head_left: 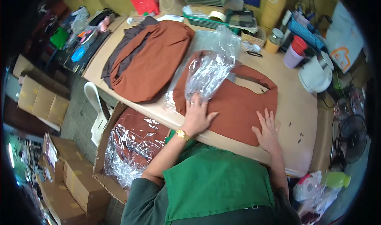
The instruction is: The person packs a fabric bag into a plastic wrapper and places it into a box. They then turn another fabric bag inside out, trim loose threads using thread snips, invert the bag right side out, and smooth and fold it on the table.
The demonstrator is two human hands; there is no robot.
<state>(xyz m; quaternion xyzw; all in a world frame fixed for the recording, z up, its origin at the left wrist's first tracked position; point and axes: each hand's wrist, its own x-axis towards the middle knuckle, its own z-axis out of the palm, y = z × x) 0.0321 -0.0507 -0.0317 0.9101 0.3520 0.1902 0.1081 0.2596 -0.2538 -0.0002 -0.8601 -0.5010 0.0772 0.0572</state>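
Note:
A rust-brown cloth bag (238, 110) lies flat on the table (297, 114), its strap loop at the upper right. My left hand (196, 116) rests at the bag's left part, fingers spread, the fingertips at the lower end of a crumpled clear plastic bag (210, 72). On the lower right part of the brown bag lies my right hand (268, 134), open, with its fingers apart. More clear plastic sleeves show under and beside the brown bag. To the left is a pile of rust-brown and dark bags (154, 62).
Below the table's left edge, an open carton (104, 145) holds plastic-wrapped brown items. Along the back stand a green basket (206, 22), a jar (274, 40), cups (295, 52) and a white kettle (316, 72). Small scissors (254, 53) lie nearby.

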